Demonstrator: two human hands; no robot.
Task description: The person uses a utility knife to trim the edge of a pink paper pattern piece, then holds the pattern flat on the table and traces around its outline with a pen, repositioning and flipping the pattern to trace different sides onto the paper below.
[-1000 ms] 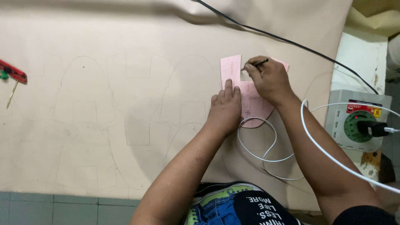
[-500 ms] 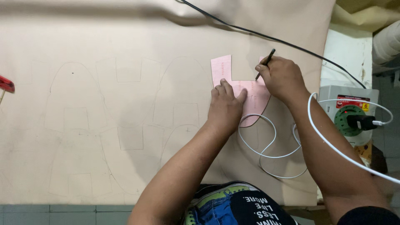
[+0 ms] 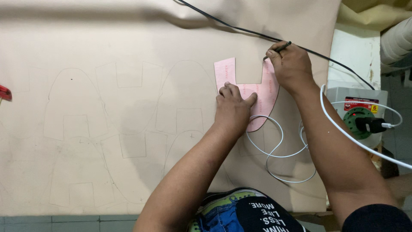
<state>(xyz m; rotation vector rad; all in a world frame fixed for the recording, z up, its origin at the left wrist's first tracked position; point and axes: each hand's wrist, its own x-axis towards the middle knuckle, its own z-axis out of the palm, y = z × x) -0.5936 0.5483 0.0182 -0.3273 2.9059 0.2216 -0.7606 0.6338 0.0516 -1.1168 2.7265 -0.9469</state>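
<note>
**Pen at the template's edge**

The right hand (image 3: 291,64) is clenched round a thin dark pen (image 3: 278,49), knuckles up, wrist bent inward, the tip meeting the upper right edge of a flat pink U-shaped card template (image 3: 262,92). The forearm runs back and down from that grip toward the person's body.

Just beside it, the left hand (image 3: 234,107) lies flat and grasps nothing — fingers spread, palm pressing the template's lower middle onto a broad sheet of tan material (image 3: 107,51). Its forearm slants down under the grip.

Outward from the template, faint traced outlines (image 3: 75,107) of the same shape line the sheet on the far side of the left hand. A looped white cable (image 3: 274,150) lies under and below the template and crosses the right forearm; a black cable (image 3: 231,28) passes just above the pen. Beyond the right wrist sits a grey box with a green dial (image 3: 358,118), well apart from the sheet's traced area. A small red object (image 3: 4,92) shows at the far edge.
</note>
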